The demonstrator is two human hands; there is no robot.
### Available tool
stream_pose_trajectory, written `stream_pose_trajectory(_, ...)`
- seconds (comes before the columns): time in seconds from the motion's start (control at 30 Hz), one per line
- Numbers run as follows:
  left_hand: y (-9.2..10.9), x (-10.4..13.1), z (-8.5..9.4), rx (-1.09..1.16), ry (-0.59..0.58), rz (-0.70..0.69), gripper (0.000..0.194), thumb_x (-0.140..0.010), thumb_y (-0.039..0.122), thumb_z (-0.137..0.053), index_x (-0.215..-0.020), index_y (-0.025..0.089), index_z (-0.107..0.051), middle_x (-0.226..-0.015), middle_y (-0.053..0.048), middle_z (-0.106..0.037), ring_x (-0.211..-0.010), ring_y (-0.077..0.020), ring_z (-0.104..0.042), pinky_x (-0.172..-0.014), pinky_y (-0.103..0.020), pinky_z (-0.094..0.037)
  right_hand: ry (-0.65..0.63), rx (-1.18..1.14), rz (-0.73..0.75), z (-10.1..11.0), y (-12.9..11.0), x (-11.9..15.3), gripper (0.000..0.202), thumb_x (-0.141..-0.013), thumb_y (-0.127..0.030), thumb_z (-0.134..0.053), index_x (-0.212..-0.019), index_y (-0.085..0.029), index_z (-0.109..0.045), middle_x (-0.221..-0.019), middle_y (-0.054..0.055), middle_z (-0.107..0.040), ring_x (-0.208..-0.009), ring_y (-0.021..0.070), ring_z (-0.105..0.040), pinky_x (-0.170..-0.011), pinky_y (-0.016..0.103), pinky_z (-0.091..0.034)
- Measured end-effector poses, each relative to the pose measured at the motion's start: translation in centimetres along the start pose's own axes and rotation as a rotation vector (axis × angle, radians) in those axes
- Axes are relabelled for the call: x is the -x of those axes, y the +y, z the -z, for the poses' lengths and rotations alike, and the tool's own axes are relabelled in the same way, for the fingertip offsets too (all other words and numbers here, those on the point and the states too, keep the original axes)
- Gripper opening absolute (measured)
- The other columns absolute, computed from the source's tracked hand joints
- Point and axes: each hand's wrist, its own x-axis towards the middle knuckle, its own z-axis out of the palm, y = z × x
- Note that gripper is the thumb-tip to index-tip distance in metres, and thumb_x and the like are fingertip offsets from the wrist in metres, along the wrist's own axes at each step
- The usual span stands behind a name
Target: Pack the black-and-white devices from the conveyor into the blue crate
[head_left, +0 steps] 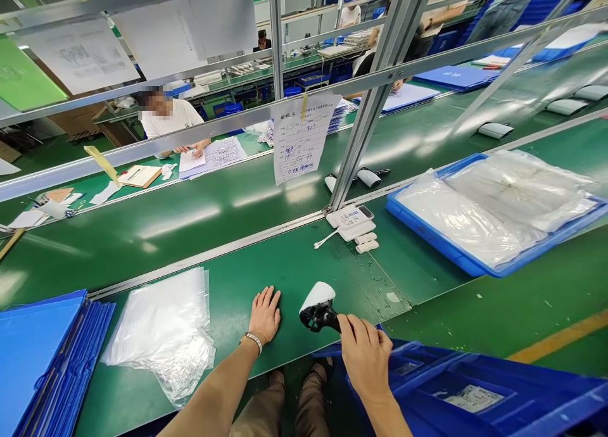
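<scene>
Your right hand (365, 354) is wrapped around the black end of a small black-and-white part (317, 307), holding it just above the green table (294, 259), white end pointing away from you. Your left hand (265, 315) is holding nothing, palm flat on the table just beside the part. The pile of clear bags (161, 326) sits to your left, close to that flat hand.

My take on doing this bit well: keep your fingers on the black end so the white shell stays free of prints, and turn it slowly under the light rather than waving it about. Since the left hand is free, I'd use it to steady things, or to pull one bag off the pile without dragging the rest.

Hard to make out: your fingers cover most of the black end, so I can't tell its shape. The blue bin (475, 392) by your right arm is cut off at the frame edge. The writing on the hanging paper (304, 136) is too small to read.
</scene>
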Motion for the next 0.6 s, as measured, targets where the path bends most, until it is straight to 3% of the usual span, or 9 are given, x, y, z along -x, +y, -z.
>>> stream_pose_trajectory(0.3,-0.17,-0.05,-0.24,-0.014,-0.007,-0.007,0.056,-0.100,0.028,-0.041,-0.157,0.029,-0.041,-0.167,-0.006,-0.038,-0.154,-0.0274,-0.032,-0.126,-0.053,-0.032,-0.124,0.041,-0.041,-0.09,-0.35,-0.82,0.039,-0.095,-0.003,-0.043,-0.123,-0.018,-0.067,-0.117,0.013,-0.070,-0.109,0.0293,-0.058,-0.089,0.048,-0.038)
stream_pose_trajectory(0.6,-0.22,-0.08,-0.47,-0.013,-0.006,-0.003,0.059,-0.098,0.025,-0.041,-0.157,0.029,-0.040,-0.166,-0.006,-0.038,-0.154,-0.0276,-0.032,-0.126,-0.054,-0.032,-0.230,-0.021,-0.114,-0.46,0.01,-0.73,0.033,-0.093,-0.012,-0.050,-0.121,-0.021,-0.064,-0.118,0.013,-0.068,-0.105,0.0302,-0.057,-0.083,0.045,-0.041)
